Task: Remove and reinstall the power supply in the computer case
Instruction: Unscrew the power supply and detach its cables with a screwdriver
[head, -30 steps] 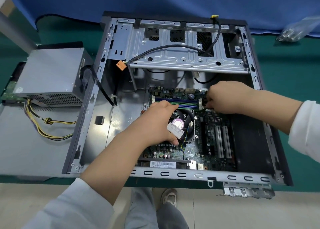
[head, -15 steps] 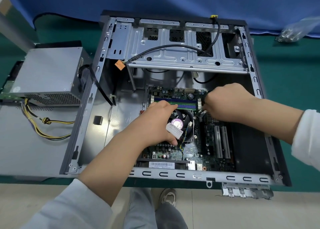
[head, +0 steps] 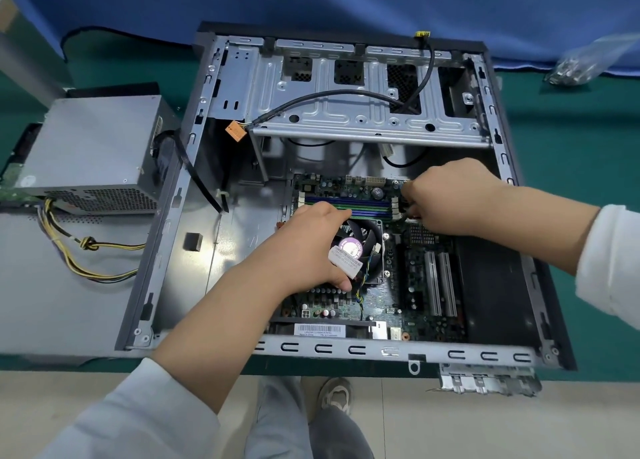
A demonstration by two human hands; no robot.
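The power supply (head: 93, 153), a plain grey metal box with a perforated vent along its near face and yellow-and-black wires (head: 86, 250) trailing from it, sits outside the open computer case (head: 166, 236), just to its left. The left hand (head: 308, 250) grips a white connector (head: 344, 261) over the fan. The right hand (head: 446, 198) curls its fingers around a dark cable at the motherboard's (head: 408, 285) edge.

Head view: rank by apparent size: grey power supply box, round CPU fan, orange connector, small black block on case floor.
1. Grey metal power supply box, outside the case, largest.
2. Round black CPU fan, partly covered by the left hand.
3-4. Orange plastic connector and small black block: look alike, unranked.
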